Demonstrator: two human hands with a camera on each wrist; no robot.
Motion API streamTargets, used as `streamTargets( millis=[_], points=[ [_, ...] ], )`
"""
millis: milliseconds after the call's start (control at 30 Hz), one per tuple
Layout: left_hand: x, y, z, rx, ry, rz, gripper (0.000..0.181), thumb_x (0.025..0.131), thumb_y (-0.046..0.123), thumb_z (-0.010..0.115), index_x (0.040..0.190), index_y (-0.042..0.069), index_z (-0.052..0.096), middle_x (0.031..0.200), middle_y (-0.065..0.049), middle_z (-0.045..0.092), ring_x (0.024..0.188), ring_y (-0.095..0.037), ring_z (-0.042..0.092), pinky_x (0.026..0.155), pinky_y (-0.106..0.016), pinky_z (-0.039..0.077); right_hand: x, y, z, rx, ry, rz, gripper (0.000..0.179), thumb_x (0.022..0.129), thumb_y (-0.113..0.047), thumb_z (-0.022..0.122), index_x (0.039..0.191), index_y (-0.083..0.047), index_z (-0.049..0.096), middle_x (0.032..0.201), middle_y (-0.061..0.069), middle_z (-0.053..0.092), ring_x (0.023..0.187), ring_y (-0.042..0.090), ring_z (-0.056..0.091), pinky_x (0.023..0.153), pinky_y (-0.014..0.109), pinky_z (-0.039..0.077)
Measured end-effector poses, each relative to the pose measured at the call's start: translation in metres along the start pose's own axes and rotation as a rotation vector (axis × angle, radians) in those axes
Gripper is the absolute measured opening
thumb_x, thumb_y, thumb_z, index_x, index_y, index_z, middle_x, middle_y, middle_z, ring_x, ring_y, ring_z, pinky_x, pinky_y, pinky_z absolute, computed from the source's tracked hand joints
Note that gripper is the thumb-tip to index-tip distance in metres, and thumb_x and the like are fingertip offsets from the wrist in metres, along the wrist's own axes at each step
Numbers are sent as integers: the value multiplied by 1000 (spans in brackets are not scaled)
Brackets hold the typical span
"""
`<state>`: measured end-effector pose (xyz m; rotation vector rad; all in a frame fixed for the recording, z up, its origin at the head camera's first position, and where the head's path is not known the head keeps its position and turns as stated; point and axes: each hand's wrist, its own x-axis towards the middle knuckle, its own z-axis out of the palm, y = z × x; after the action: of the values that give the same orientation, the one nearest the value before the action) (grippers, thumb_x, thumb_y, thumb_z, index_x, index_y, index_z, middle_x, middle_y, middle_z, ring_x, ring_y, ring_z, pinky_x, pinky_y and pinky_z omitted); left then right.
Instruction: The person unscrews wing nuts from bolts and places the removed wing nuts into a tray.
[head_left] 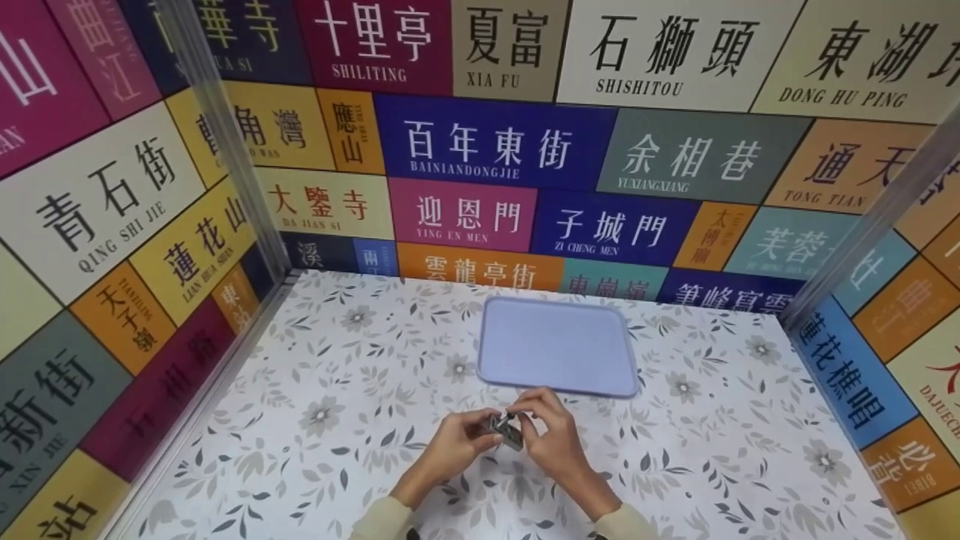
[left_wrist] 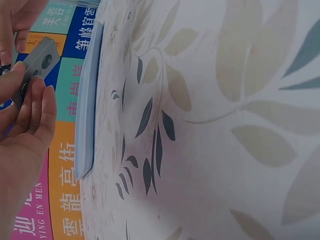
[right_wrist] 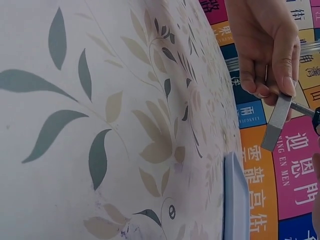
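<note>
Above the table, my left hand [head_left: 456, 444] pinches a small grey metal block [left_wrist: 46, 59] between thumb and fingers. Round holes show in one face of the block in the left wrist view. A threaded screw [right_wrist: 302, 109] meets the block in the right wrist view, and a dark knob [right_wrist: 317, 118] sits at its outer end. The fingers of my right hand [head_left: 556, 435] are bent around this knob end, close beside the left hand. How deep the screw sits in the block is hidden by the fingers.
A pale blue-lilac tray [head_left: 556, 345] lies just beyond the hands on the table [head_left: 375, 420], which has a leaf-and-flower cover. Panels printed with coloured street names [head_left: 487, 142] enclose the back and both sides, with metal posts [head_left: 232, 142] at the corners.
</note>
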<state>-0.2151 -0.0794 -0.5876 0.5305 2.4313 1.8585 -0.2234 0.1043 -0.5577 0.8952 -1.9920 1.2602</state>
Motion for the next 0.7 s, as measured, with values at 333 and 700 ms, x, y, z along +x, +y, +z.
streamTargets(
  millis=[333,700],
  points=[
    [-1,0,-2,-4,13,10,30,89,10,74,118,6,71,91,-13,74,75,-4,62,69,-18,53,9,-13,-3,35,34,-19,32,67,34,65,77,3,69,87,21,62,78,30,62,65,26,54],
    [2,1,-7,42,24,9,32,89,12,75,119,2,71,88,-11,72,75,-3,61,73,-18,54,-2,5,2,22,-17,64,31,77,21,68,101,1,71,94,18,63,78,28,57,69,25,49]
  ],
)
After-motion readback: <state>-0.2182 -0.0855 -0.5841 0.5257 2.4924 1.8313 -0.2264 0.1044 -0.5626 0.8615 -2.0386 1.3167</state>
